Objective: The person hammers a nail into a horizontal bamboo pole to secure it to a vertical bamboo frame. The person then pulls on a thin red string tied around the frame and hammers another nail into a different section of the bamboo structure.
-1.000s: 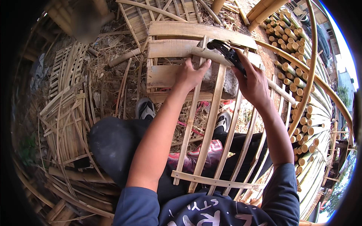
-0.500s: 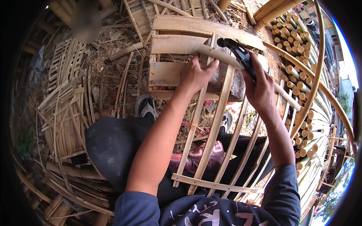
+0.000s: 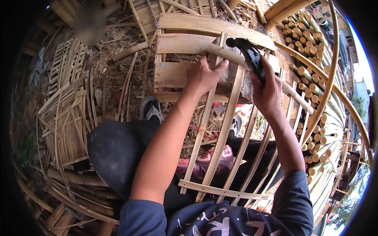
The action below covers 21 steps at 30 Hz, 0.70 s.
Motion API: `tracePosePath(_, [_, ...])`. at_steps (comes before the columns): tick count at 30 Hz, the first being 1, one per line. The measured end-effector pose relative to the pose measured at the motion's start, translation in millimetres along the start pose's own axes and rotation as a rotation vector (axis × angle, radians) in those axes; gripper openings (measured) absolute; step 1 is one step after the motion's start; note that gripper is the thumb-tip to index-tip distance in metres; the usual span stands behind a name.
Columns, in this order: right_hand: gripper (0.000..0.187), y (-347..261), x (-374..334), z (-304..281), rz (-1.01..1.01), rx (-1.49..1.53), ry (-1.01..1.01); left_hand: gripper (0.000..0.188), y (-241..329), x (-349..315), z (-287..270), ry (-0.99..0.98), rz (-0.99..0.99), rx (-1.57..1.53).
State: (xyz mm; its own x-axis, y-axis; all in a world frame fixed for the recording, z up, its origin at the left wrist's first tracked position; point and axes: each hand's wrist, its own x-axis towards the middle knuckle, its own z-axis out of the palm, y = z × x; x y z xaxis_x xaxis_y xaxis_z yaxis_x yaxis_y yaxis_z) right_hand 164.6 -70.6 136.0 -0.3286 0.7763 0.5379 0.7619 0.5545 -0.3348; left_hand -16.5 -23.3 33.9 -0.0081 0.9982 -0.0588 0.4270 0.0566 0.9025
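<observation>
A bamboo frame (image 3: 232, 100) of several upright slats leans over my lap, between a round top rail (image 3: 225, 54) and a flat lower strip (image 3: 224, 191). My left hand (image 3: 204, 74) grips it at the upper left corner, thumb against the end slat just below the rail. In my right hand (image 3: 266, 88) is a black hammer (image 3: 252, 59), its rounded head close over the rail, right of my left hand. Fingers of the right hand wrap the handle, which is partly hidden. Under the rail sits a grey stone block (image 3: 246, 88).
A low slatted wooden bench (image 3: 173, 74) stands ahead. Cut bamboo poles (image 3: 315, 90) are stacked at the right, with long bent poles (image 3: 334, 78) arching before them. Split bamboo pieces (image 3: 67, 129) and dry straw lie at the left. My knee (image 3: 114, 153) is beside the frame.
The hammer's head has tilted slightly and shifted a little to the right over the rail. Both hands keep their holds.
</observation>
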Motion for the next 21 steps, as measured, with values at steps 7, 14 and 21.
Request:
tracePosePath(7, [0.047, -8, -6, 3, -0.08, -0.077, 0.027, 0.091, -4, 0, 7, 0.016, 0.053, -0.034])
tracePosePath(14, [0.053, -19, 13, 3, 0.055, -0.157, -0.126, 0.089, -3, 9, -11, -0.02, 0.058, -0.073])
tracePosePath(21, [0.051, -26, -9, -37, -0.014, -0.066, 0.178, 0.093, 2, -4, 3, 0.224, 0.139, 0.038])
